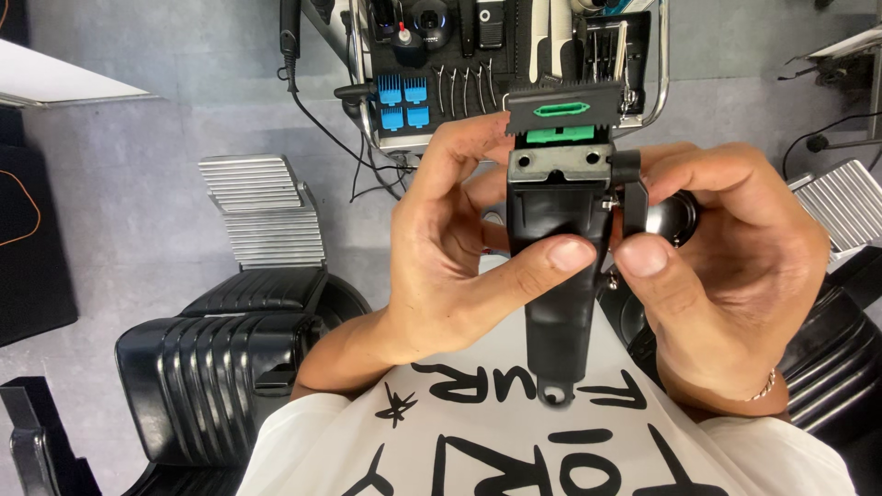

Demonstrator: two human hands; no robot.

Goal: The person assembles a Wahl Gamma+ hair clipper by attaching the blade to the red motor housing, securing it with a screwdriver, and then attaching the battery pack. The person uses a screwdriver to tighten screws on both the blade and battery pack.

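I hold a black hair clipper (554, 276) upright in front of my chest, its toothed blade (562, 108) with a green insert at the top. My left hand (450, 248) grips the clipper body, thumb pressed across its front and fingers reaching up to the blade's left side. My right hand (735, 266) holds the right side, thumb against the side lever (628, 184) and fingers wrapped behind. A thin bracelet circles my right wrist.
A metal tool trolley (514, 55) stands beyond, carrying blue comb guards (402, 101), scissors, combs and other clippers. Black cables trail from it over the grey floor. A black padded chair (220, 358) with a ribbed footrest (262, 207) is at my left; another chair is at my right.
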